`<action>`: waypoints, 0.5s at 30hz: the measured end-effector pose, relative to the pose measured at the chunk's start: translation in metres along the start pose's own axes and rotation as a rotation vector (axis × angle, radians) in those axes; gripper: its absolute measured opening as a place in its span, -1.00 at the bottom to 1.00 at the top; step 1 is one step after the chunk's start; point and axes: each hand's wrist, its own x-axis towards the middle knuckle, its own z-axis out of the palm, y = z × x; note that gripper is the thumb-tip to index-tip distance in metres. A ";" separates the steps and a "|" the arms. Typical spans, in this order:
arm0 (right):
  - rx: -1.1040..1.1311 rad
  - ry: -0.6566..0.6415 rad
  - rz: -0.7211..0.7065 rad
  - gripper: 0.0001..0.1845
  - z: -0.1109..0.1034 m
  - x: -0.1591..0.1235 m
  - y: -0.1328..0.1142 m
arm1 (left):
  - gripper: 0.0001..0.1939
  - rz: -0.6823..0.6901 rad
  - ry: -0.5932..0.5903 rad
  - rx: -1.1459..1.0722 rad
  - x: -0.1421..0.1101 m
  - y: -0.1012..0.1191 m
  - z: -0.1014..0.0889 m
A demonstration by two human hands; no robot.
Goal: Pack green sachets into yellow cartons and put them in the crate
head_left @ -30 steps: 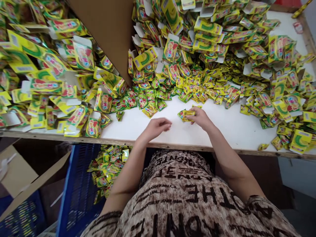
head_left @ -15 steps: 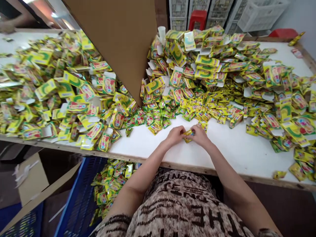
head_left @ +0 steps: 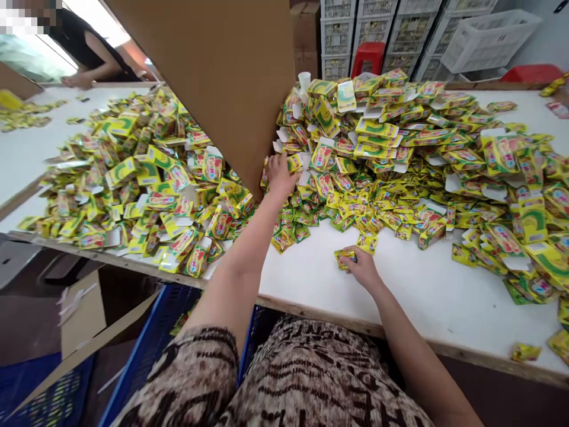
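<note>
My right hand (head_left: pixel 365 267) pinches a small yellow sachet (head_left: pixel 344 259) between thumb and fingers, just above the white table top near its front. Behind that hand, another yellow sachet (head_left: pixel 367 243) lies at the edge of the heap. My left hand (head_left: pixel 281 173) is stretched out to the pile beside the cardboard panel, its fingers apart over a small yellow-green carton (head_left: pixel 294 162). The hand hides part of this carton. Green sachets (head_left: pixel 299 224) lie loose below the left wrist.
A tall cardboard panel (head_left: pixel 222 77) divides two heaps of cartons. More cartons (head_left: pixel 502 160) are piled at right. A blue crate (head_left: pixel 146 344) stands below the table's wooden edge. White crates (head_left: pixel 338 35) and a red stool (head_left: pixel 370 56) are behind. A co-worker's arm (head_left: pixel 95 65) shows at far left.
My left hand has let go of the sachet and moved forward and left to the carton pile. My right hand keeps the sachet. The view has turned somewhat to the left.
</note>
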 end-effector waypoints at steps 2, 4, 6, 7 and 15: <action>0.069 -0.034 0.030 -0.61 -0.002 0.000 -0.001 | -0.45 -0.034 -0.027 0.008 0.020 -0.011 -0.006; 0.104 -0.051 0.043 -0.62 -0.004 0.001 -0.002 | -0.66 -0.009 -0.021 -0.011 0.014 -0.016 -0.011; 0.135 -0.017 0.021 -0.63 -0.007 0.001 -0.005 | -0.82 0.014 0.032 -0.087 -0.014 -0.013 -0.017; 0.166 0.034 -0.003 -0.62 -0.009 0.000 -0.009 | -0.83 0.005 0.050 -0.158 -0.035 -0.010 -0.019; 0.076 0.381 -0.426 -0.73 -0.016 -0.022 -0.065 | -0.64 -0.153 -0.709 -0.906 -0.222 0.035 0.004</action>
